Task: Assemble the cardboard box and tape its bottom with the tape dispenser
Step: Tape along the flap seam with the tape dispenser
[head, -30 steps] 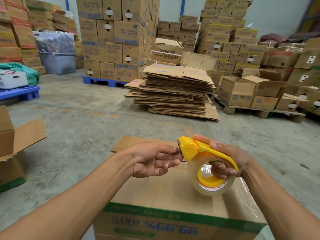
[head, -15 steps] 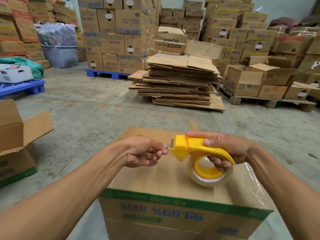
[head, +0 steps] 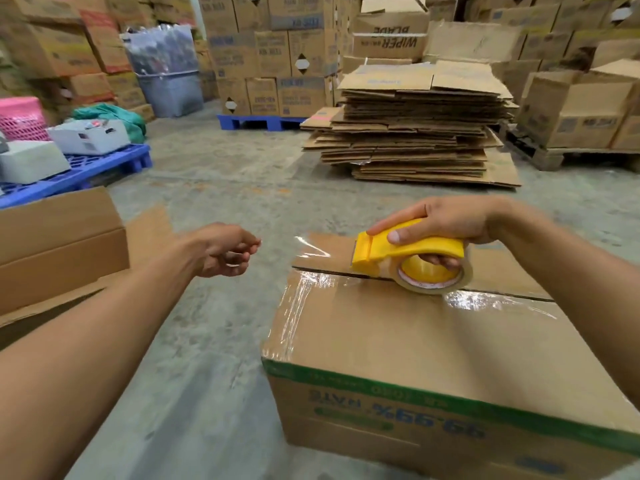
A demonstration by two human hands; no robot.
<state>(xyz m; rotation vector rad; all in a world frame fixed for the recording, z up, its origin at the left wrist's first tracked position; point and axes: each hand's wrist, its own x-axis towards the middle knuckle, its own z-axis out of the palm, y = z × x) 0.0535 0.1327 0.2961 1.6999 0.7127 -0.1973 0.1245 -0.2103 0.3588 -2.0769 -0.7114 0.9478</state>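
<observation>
A cardboard box (head: 408, 344) with a green band and upside-down print stands on the floor at the lower right, its flaps folded shut on top. Clear tape (head: 304, 299) shines along the seam and down its left end. My right hand (head: 446, 220) grips the yellow tape dispenser (head: 412, 251), whose roll rests on the seam near the middle of the box top. My left hand (head: 225, 251) hovers off the box's left side, fingers loosely curled and pinched; whether it holds a tape end is unclear.
An open cardboard box (head: 59, 244) sits on the floor at the left. A stack of flattened cartons (head: 415, 126) lies ahead. Blue pallets (head: 79, 171) with grey items stand far left. Stacked boxes (head: 270, 53) line the back. Bare concrete floor lies between.
My view swung left, so the box now sits at the right. My left hand left the dispenser's blade and moved off to the left. The dispenser came down onto the box's seam.
</observation>
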